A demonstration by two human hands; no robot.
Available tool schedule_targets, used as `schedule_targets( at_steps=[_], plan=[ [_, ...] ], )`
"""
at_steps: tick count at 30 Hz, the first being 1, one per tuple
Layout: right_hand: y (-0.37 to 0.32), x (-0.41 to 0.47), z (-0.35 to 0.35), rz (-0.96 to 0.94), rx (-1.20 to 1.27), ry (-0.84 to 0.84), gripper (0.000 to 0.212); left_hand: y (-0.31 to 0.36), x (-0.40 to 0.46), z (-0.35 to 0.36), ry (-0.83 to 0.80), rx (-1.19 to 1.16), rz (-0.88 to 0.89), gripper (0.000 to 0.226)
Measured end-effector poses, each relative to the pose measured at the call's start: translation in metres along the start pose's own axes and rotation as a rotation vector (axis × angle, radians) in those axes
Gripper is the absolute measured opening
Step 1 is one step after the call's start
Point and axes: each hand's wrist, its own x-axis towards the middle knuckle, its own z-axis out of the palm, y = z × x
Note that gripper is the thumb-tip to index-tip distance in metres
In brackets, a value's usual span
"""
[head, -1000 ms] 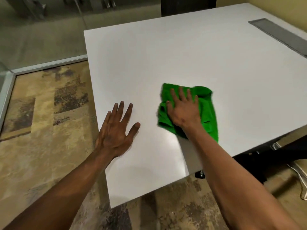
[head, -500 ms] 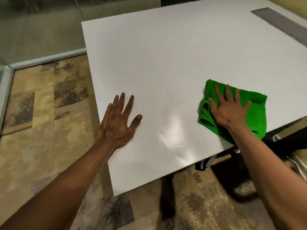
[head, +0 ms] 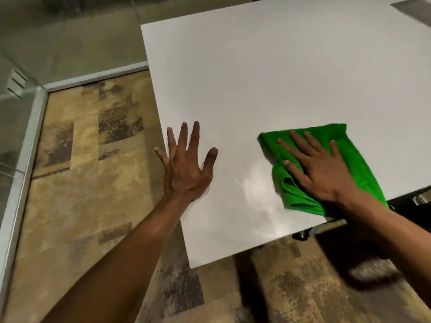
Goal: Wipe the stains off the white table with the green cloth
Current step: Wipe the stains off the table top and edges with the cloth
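Head view: the green cloth (head: 354, 159) is pressed flat on the white desk (head: 268, 78) near its front edge by the right hand (head: 319, 170), fingers spread, probably to rub stains. The left hand (head: 186, 166), spread open, is laid on the desk edge for support.

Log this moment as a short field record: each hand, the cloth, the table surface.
left hand: flat, fingers spread, palm down at the left edge of the white rectangular table, empty
right hand: open, pressed flat on the crumpled green microfibre cloth
cloth position: on the tabletop near the front edge, right of the left hand, apart from it
table surface: glossy wipe streaks between the hands; no distinct stain visible
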Motion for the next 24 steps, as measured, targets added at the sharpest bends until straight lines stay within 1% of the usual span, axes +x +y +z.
schedule_targets(
  at_steps=[2, 4, 6, 8, 10, 12, 13, 14, 15, 16, 17, 18, 20, 21, 22, 24],
  plan=[
    [-0.011, 0.037, 0.000, 0.125, 0.032, 0.045, 0.064, -0.002, 0.002, 0.000, 0.018, -0.081, -0.033, 0.075],
    [-0.037, 0.070, 0.001, 0.141, 0.065, 0.049, 0.063, -0.006, 0.004, 0.001, 0.060, -0.172, -0.046, 0.075],
    [-0.077, 0.091, 0.007, 0.066, 0.068, 0.035, 0.059, -0.010, 0.004, 0.000, 0.132, -0.278, -0.080, 0.075],
    [-0.120, 0.096, 0.014, -0.051, 0.039, 0.018, 0.059, -0.011, 0.004, 0.000, 0.188, -0.368, -0.119, 0.076],
    [-0.162, 0.084, 0.020, -0.180, 0.033, -0.010, 0.062, -0.011, 0.003, -0.004, 0.188, -0.437, -0.181, 0.078],
    [-0.191, 0.064, 0.022, -0.267, 0.043, -0.042, 0.068, -0.009, 0.002, -0.011, 0.139, -0.484, -0.255, 0.082],
    [-0.200, 0.053, 0.021, -0.289, 0.049, -0.056, 0.071, -0.009, 0.002, -0.016, 0.113, -0.537, -0.293, 0.088],
    [-0.206, 0.041, 0.020, -0.302, 0.054, -0.065, 0.074, -0.009, 0.001, -0.022, 0.092, -0.619, -0.336, 0.098],
    [-0.209, 0.029, 0.020, -0.315, 0.056, -0.070, 0.075, -0.011, 0.001, -0.026, 0.066, -0.713, -0.379, 0.114],
    [-0.211, 0.015, 0.021, -0.335, 0.064, -0.067, 0.076, -0.015, 0.001, -0.028, 0.017, -0.798, -0.400, 0.130],
    [-0.211, -0.001, 0.023, -0.366, 0.080, -0.058, 0.076, -0.021, 0.000, -0.029, -0.048, -0.845, -0.403, 0.139],
    [-0.208, -0.016, 0.026, -0.399, 0.105, -0.051, 0.074, -0.025, -0.002, -0.029, -0.120, -0.849, -0.393, 0.140],
    [-0.194, -0.040, 0.032, -0.440, 0.137, -0.049, 0.065, -0.036, -0.008, -0.028, -0.238, -0.822, -0.352, 0.127],
    [-0.184, -0.046, 0.034, -0.413, 0.127, -0.048, 0.063, -0.041, -0.009, -0.028, -0.279, -0.792, -0.338, 0.120],
    [-0.177, -0.047, 0.034, -0.335, 0.109, -0.042, 0.067, -0.045, -0.010, -0.027, -0.298, -0.759, -0.326, 0.115],
    [-0.176, -0.038, 0.033, -0.079, 0.091, 0.004, 0.078, -0.047, -0.015, -0.031, -0.312, -0.742, -0.318, 0.109]
  ],
)
